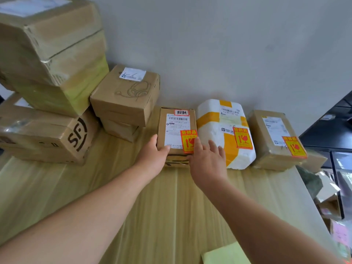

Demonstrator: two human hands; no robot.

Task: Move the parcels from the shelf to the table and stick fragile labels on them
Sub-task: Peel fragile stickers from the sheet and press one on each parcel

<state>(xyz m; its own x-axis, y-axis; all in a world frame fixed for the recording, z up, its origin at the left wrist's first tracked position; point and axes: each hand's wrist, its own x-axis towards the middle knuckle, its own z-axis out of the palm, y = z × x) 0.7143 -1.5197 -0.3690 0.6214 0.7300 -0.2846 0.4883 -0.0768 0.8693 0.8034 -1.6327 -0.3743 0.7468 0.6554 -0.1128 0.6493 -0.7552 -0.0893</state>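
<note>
A small brown parcel (173, 128) with a white shipping slip lies on the wooden table (162, 206) near the wall. A red and yellow fragile label (187, 141) is on its near right corner. My left hand (152, 157) rests against the parcel's near left corner, thumb along its side. My right hand (206, 161) has straight fingers, the index fingertip pressing on the label's right edge. To the right lie a white parcel (219, 119) with orange tape and a brown taped parcel (266, 141), each carrying a fragile label.
Larger cardboard boxes are stacked at the left: an SF box (47, 138), a big taped box (53, 54) on top, a headset box (123, 98). A pale green sheet (224, 254) lies at the near edge. Clutter and dark shelving stand beyond the table's right edge.
</note>
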